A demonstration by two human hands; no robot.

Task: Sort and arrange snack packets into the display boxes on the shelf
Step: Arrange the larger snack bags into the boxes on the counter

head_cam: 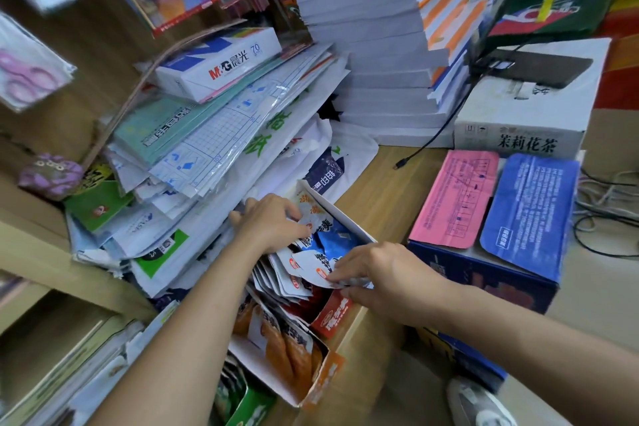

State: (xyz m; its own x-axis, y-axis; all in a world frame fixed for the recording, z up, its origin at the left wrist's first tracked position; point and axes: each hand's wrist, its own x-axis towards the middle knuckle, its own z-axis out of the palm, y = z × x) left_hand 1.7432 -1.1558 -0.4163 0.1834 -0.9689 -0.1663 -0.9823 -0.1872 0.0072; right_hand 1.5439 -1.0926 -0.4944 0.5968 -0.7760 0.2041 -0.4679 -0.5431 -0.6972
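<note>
An open display box (340, 216) with a white inner flap lies on the wooden shelf edge, holding several blue-and-white snack packets (333, 242). My left hand (273, 225) reaches into its far side, fingers curled over the packets there. My right hand (373, 273) pinches the edge of a white packet (316, 266) at the box's near end. Just in front stands a red box (332, 316) with red packets, then an orange box (311, 380) filled with orange snack packets (276, 339).
A leaning pile of paper packs and plastic sleeves (207, 135) crowds the left of the boxes. Stacked white paper reams (380, 55) rise behind. A blue carton (484, 273) with pink and blue flaps sits to the right, beside a white tea box (525, 114) and loose cables (601, 204).
</note>
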